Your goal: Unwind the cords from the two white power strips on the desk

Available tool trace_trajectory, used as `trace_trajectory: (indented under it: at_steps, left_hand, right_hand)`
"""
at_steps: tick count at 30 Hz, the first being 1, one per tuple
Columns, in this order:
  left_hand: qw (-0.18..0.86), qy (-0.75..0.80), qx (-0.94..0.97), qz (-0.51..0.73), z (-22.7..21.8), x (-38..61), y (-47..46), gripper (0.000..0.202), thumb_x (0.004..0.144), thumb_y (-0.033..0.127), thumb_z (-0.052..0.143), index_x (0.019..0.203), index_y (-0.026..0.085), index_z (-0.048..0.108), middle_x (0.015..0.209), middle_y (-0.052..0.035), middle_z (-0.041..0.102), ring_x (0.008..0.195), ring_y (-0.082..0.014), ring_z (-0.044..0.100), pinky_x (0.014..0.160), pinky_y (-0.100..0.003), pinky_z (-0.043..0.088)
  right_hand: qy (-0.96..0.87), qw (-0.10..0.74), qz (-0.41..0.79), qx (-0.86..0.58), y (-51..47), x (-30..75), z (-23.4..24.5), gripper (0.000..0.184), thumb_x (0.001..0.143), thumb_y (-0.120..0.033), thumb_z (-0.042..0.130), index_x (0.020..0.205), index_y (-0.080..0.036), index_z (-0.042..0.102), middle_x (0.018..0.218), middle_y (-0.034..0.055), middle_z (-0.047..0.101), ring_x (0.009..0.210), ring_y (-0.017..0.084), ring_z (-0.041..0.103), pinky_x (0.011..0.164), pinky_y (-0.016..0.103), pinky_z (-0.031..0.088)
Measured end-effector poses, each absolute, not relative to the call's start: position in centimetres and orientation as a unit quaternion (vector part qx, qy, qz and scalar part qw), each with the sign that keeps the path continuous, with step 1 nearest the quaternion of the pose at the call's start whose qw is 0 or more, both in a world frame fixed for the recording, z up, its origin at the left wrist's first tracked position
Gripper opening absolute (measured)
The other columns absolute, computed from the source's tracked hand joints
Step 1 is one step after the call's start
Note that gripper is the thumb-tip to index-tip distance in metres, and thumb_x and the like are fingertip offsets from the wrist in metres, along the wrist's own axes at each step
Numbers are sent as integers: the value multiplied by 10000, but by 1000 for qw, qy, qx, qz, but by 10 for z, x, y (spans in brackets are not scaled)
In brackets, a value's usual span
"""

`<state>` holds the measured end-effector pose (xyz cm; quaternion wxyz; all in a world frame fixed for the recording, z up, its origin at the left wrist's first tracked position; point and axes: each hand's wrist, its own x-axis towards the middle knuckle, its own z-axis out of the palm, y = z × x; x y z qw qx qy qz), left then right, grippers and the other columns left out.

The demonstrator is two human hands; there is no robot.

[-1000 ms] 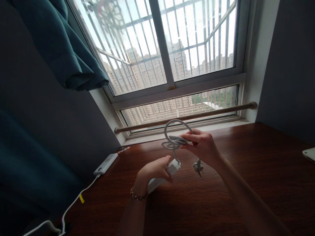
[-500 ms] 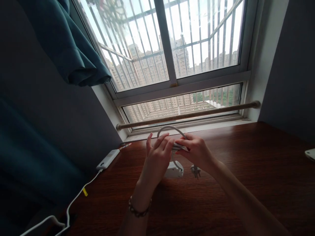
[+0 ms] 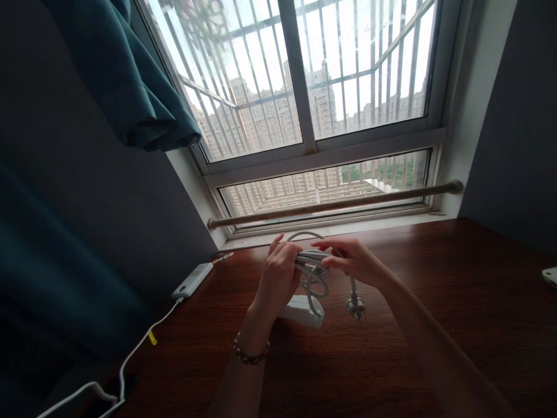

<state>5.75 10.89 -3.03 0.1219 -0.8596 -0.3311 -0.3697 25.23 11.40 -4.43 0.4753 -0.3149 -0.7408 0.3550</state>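
A bundled grey-white power cord [image 3: 314,255] is gathered in my left hand [image 3: 282,268], whose fingers are wrapped round its loops. My right hand [image 3: 354,262] pinches the cord at the right side of the bundle, thumb below and fingers above. From beneath that hand hangs the cord's plug [image 3: 355,306], prongs pointing down. One loop arches up behind both hands, and smaller loops droop below them. A white power strip [image 3: 302,310], joined to the cord, sits under the bundle, its left part hidden by my left wrist.
The brown wooden tabletop [image 3: 391,348] reaches to the window sill. At left lies a white box-shaped device [image 3: 192,280] with a white cable [image 3: 141,341] bearing a yellow tag. A rail [image 3: 339,204] crosses the window; a teal curtain [image 3: 152,110] hangs left. A pale object [image 3: 550,276] lies far right.
My left fingers have closed round the cord bundle, and more of its loops show between my hands. The plug has swung slightly right and lower. The rear loop is lower.
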Motion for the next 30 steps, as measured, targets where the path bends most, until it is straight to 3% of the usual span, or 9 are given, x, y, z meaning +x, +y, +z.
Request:
trace_trajectory:
  at_steps: [3, 6, 9, 12, 17, 19, 23, 26, 30]
  left_hand:
    - [97, -351, -844, -394, -34, 56, 113, 64, 876, 167, 351, 857, 196, 405, 743, -9, 506, 735, -171, 537, 1042, -402, 296]
    - [63, -417, -812, -403, -35, 53, 115, 45, 882, 196, 364, 862, 199, 404, 754, -29, 541, 733, -198, 550, 790, -331, 435]
    - [51, -475, -784, -397, -34, 50, 114, 69, 899, 227, 357, 872, 200, 414, 706, -21, 551, 647, -200, 542, 613, -292, 386]
    - [86, -501, -766, -394, -34, 46, 117, 85, 909, 239, 361, 870, 197, 423, 656, -16, 536, 625, -210, 542, 595, -291, 355]
    - [123, -543, -730, -396, -37, 42, 126, 97, 908, 227, 362, 890, 180, 444, 681, -47, 557, 666, -247, 566, 600, -300, 348]
    - [120, -558, -718, -398, -37, 42, 127, 81, 895, 211, 375, 887, 177, 449, 685, -53, 571, 673, -255, 575, 595, -299, 347]
    - [108, -568, -714, -395, -38, 47, 126, 46, 871, 199, 418, 852, 187, 459, 618, -35, 559, 619, -253, 566, 555, -288, 315]
    - [95, -571, -710, -401, -39, 50, 126, 42, 853, 180, 421, 834, 190, 457, 604, -38, 555, 623, -259, 567, 556, -287, 308]
    - [58, -569, -702, -425, -40, 50, 127, 46, 851, 205, 421, 816, 197, 451, 608, -32, 581, 648, -252, 583, 591, -289, 340]
  right_hand:
    - [-686, 457, 485, -293, 123, 255, -51, 632, 766, -394, 641, 1318, -184, 416, 775, -5, 526, 466, 50, 392, 400, 187, 312]
    - [-642, 433, 545, -323, 128, 261, -55, 781, 703, -317, 705, 1348, -137, 303, 737, -4, 540, 539, 71, 447, 472, 188, 354]
    - [-642, 374, 559, -368, 130, 271, -56, 621, 686, -201, 671, 1226, -77, 391, 680, 19, 569, 556, 90, 474, 514, 204, 360]
    - [-655, 331, 546, -404, 128, 281, -55, 423, 730, -163, 565, 1117, -86, 412, 634, 29, 578, 543, 107, 494, 526, 222, 362]
    - [-676, 311, 508, -433, 126, 300, -55, 350, 756, -178, 515, 1073, -131, 371, 646, 11, 569, 597, 134, 520, 568, 248, 378]
    - [-720, 281, 400, -492, 127, 305, -55, 309, 707, -131, 508, 1005, -137, 431, 676, 21, 572, 626, 144, 518, 581, 262, 372]
    - [-723, 228, 34, -651, 126, 300, -53, 87, 714, -172, 525, 749, -166, 604, 815, 57, 592, 792, 206, 502, 626, 308, 321]
    - [-658, 292, -189, -668, 121, 288, -49, 146, 789, -201, 540, 735, -207, 676, 855, 51, 581, 886, 235, 459, 685, 317, 309]
    - [-561, 395, -339, -644, 115, 274, -50, 181, 877, -257, 502, 920, -263, 678, 710, 14, 559, 679, 167, 471, 538, 303, 243]
